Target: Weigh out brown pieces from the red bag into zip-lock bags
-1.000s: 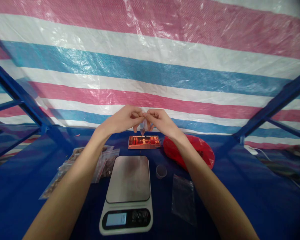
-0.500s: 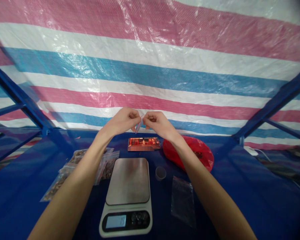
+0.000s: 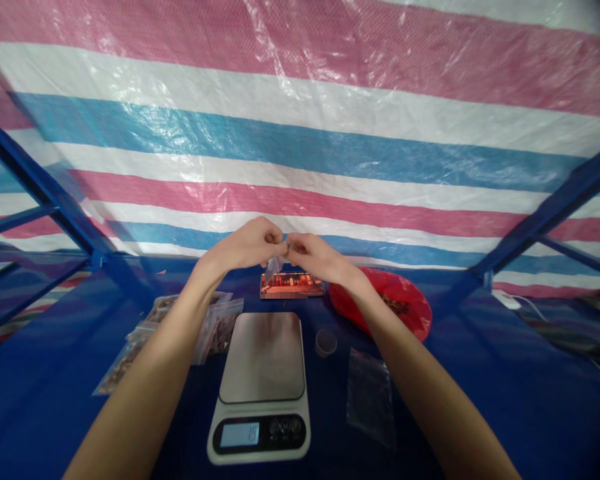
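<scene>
My left hand (image 3: 260, 243) and my right hand (image 3: 313, 255) meet above the far side of the table, fingertips pinched together. Between them is a small clear plastic bag (image 3: 274, 268), its lower part hanging below my left fingers. My fingers hide most of its top edge. Just beyond and below lies a phone (image 3: 300, 287) with a lit red scene on its screen. A kitchen scale (image 3: 263, 360) with a bare metal plate stands nearer to me, its display lit.
Right of the scale are a small clear cup (image 3: 325, 343) and a flat zip bag (image 3: 370, 397). Behind them sits a red plastic bag (image 3: 413, 297) with brown pieces inside. Several filled zip bags (image 3: 123, 363) lie at left. A striped tarp (image 3: 300, 153) hangs behind the blue table.
My hands have come closer together, fingertips now touching or nearly so. More of the clear bag shows below my left fingers. The whole view has shifted slightly.
</scene>
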`<control>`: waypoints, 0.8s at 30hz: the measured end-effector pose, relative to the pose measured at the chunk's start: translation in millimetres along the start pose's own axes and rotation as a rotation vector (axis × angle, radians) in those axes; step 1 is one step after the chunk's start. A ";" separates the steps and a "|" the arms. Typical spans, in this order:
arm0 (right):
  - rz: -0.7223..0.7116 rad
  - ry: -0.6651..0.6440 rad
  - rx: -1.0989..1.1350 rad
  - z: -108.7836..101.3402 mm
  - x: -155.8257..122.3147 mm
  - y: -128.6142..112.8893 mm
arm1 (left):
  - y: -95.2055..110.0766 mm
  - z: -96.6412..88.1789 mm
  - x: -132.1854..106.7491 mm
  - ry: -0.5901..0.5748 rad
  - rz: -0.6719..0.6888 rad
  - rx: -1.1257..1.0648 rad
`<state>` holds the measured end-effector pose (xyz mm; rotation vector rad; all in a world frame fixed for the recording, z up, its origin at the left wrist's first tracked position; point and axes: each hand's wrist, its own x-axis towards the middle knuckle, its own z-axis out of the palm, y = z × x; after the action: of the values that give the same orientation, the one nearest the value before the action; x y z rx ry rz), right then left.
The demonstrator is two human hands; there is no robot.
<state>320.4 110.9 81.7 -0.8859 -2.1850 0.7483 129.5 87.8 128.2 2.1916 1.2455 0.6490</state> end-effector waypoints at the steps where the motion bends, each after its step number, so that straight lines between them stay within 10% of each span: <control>1: -0.016 -0.045 0.099 0.3 1.2 1.6 | 1.4 -3.0 -2.3 -0.006 -0.007 -0.015; 12: 0.117 0.303 -0.332 9.3 2.8 0.8 | -2.6 4.1 2.5 0.097 -0.091 0.199; 18: 0.377 0.333 0.583 -0.5 8.9 16.1 | -10.3 -9.1 5.4 0.325 -0.025 -0.085; 24: 0.698 -0.059 1.125 17.7 9.9 18.5 | -10.6 -6.6 9.2 0.322 -0.075 -0.513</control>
<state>308.8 125.1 61.3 -0.9416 -1.0728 2.0408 123.0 101.8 127.5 1.6532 1.1452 1.1786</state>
